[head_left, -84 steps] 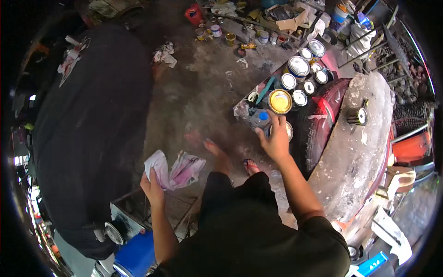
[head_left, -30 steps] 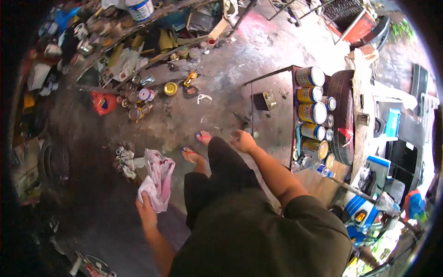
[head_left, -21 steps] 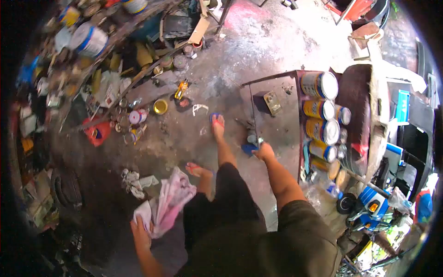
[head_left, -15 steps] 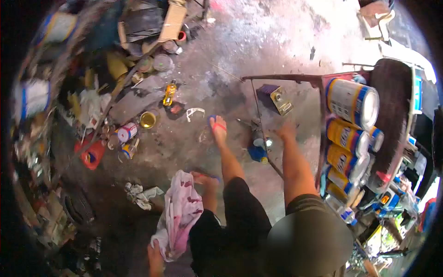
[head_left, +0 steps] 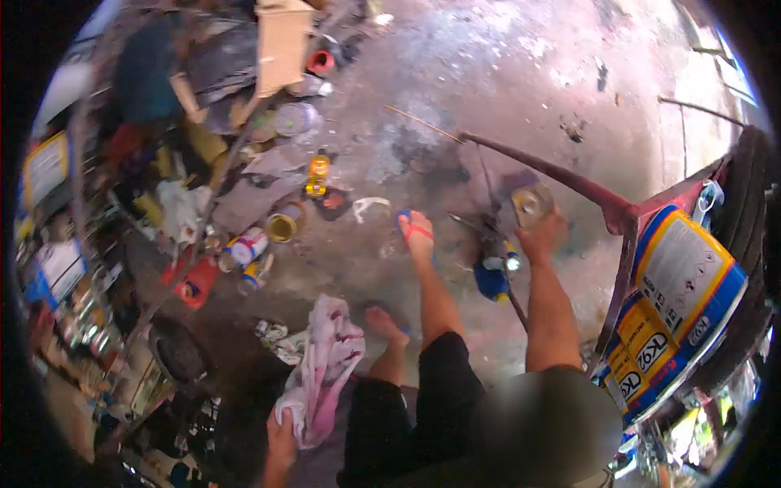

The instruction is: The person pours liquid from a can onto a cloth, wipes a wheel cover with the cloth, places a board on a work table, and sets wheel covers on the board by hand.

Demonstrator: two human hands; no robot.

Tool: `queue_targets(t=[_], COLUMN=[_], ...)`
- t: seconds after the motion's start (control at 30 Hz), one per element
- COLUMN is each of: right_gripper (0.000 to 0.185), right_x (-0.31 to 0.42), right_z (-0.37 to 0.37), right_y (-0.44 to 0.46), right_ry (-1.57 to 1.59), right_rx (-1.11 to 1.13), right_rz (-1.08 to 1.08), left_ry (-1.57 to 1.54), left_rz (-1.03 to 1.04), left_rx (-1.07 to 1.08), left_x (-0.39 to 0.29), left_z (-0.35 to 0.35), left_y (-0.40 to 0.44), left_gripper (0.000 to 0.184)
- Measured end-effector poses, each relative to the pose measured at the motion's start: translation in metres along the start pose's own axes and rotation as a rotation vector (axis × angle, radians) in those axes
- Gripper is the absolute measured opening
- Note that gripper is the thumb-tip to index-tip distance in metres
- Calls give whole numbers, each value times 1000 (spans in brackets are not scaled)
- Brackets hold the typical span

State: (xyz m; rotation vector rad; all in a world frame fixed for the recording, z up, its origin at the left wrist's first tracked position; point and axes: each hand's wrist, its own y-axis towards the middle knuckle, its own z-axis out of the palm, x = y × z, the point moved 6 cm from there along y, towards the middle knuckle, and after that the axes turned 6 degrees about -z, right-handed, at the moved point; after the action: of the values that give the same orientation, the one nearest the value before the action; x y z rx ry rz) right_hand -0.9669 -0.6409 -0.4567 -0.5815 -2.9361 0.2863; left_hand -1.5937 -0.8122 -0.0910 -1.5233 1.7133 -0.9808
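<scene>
A white cloth with pink and dark red stains (head_left: 325,366) hangs from my left hand (head_left: 281,439), whose fingers are closed on its lower end. On the right, my right hand (head_left: 541,236) is at a rectangular metal can (head_left: 531,203), with its fingers against the can's near side. The can is slightly blurred, and whether it touches the floor I cannot tell. Just below and left of that hand lies a dark blue object with a yellow tip (head_left: 491,281), beside a small shiny round thing (head_left: 512,262).
Paint cans marked K92 (head_left: 679,285) stand at the right by a reddish metal frame (head_left: 561,175) and a tire (head_left: 744,203). Cans, a yellow bottle (head_left: 318,175), cardboard (head_left: 282,49) and scraps lie at the left. A crumpled rag (head_left: 281,342) is on the floor.
My right hand has come away from the paint cans and reached down to the metal can. The view has turned and moved closer to the floor. The cloth has stayed in my left hand.
</scene>
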Motion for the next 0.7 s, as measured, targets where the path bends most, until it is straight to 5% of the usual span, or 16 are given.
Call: queue_targets(t=[0.17, 0.37, 0.47, 0.57, 0.7], right_gripper=[110, 112, 111, 108, 104], right_x=[40, 153, 187, 248, 336], right_z=[-120, -297, -365, -454, -557], right_y=[-77, -162, -184, -209, -256], right_ry=[49, 368, 268, 175, 14], right_rx=[-54, 108, 352, 249, 275], right_rz=[172, -499, -646, -866, -1075], left_ry=[21, -418, -506, -628, -729], left_rz=[304, 561, 614, 709, 935], left_rx=[-84, 110, 99, -15, 133], left_x=[-12, -4, -15, -14, -13], left_z=[-7, -1, -37, -72, -75], left_y=[-24, -36, -67, -98, -97], left_gripper=[58, 51, 57, 57, 50])
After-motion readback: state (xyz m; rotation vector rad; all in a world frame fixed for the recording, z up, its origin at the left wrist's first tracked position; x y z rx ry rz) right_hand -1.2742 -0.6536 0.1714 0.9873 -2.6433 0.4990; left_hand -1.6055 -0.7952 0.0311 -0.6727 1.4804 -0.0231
